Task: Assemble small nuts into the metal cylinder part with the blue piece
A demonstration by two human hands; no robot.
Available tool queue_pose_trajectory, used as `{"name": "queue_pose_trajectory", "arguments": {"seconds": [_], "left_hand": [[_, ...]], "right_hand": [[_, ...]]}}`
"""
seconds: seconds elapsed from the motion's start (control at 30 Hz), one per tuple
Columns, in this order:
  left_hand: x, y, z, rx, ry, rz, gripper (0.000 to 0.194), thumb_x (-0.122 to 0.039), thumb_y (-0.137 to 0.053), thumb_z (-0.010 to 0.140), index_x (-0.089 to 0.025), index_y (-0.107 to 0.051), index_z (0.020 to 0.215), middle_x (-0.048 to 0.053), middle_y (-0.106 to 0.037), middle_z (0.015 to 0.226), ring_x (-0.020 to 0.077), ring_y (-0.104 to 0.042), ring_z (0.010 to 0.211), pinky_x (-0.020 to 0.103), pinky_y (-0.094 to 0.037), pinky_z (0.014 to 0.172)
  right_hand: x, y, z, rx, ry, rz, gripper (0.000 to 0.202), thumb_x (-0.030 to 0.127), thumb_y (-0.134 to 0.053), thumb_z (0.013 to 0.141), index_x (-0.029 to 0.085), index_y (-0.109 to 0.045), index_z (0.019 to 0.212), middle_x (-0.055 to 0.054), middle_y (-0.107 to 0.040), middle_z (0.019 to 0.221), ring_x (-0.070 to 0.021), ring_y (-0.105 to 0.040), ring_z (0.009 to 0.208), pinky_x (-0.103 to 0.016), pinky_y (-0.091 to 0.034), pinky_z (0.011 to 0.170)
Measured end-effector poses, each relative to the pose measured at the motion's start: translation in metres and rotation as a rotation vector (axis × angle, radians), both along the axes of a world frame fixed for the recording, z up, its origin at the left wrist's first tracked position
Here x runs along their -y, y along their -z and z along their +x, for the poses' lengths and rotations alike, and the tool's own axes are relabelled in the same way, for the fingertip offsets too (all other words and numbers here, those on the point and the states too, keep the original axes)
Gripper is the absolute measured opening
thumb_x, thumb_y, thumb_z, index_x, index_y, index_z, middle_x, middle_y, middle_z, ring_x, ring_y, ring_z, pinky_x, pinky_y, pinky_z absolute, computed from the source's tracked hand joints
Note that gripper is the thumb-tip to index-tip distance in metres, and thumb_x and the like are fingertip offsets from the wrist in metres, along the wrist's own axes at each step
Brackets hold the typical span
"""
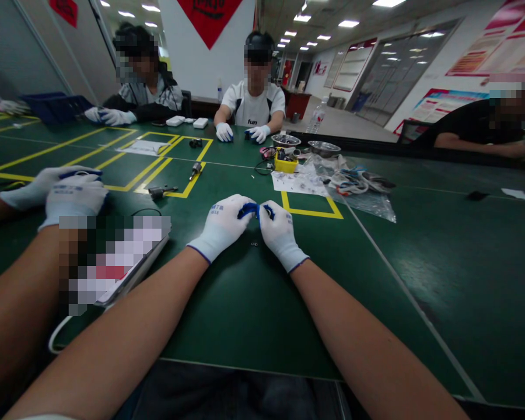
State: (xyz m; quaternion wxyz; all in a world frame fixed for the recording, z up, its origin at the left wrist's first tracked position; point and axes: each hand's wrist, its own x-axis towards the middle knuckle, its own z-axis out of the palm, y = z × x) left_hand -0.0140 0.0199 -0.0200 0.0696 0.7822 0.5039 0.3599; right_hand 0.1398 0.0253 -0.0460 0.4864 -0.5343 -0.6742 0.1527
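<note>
My left hand [227, 223], in a white glove with blue fingertips, is closed in a pinch over the green table [240, 326]. My right hand [280, 233], gloved alike, pinches too, and its fingertips meet those of the left. Whatever lies between them is too small and too covered to name. Just below the fingertips, two tiny rings [254, 244] rest on the tabletop.
A co-worker's gloved hands [76, 192] are close on my left, beside a blurred-out flat device [135, 274]. Ahead are metal tool-like parts [195, 170], a yellow box [286, 162], metal bowls [324, 148] and a plastic bag with cables [361, 181]. Other people sit opposite.
</note>
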Motion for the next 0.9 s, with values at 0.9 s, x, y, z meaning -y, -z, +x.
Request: {"name": "queue_pose_trajectory", "arguments": {"seconds": [0.9], "left_hand": [[-0.0016, 0.0010, -0.0016, 0.097, 0.028, -0.080, 0.025, -0.018, -0.068, 0.091, -0.019, -0.078, 0.113, 0.009, -0.080, 0.116, 0.0258, -0.074, 0.111, 0.042, -0.056, 0.106]], "right_hand": [[-0.0006, -0.0015, -0.0001, -0.054, -0.038, -0.018, 0.022, 0.036, -0.053, 0.090, 0.023, -0.064, 0.077, -0.004, -0.072, 0.080, -0.0210, -0.064, 0.077, -0.034, -0.052, 0.079]]}}
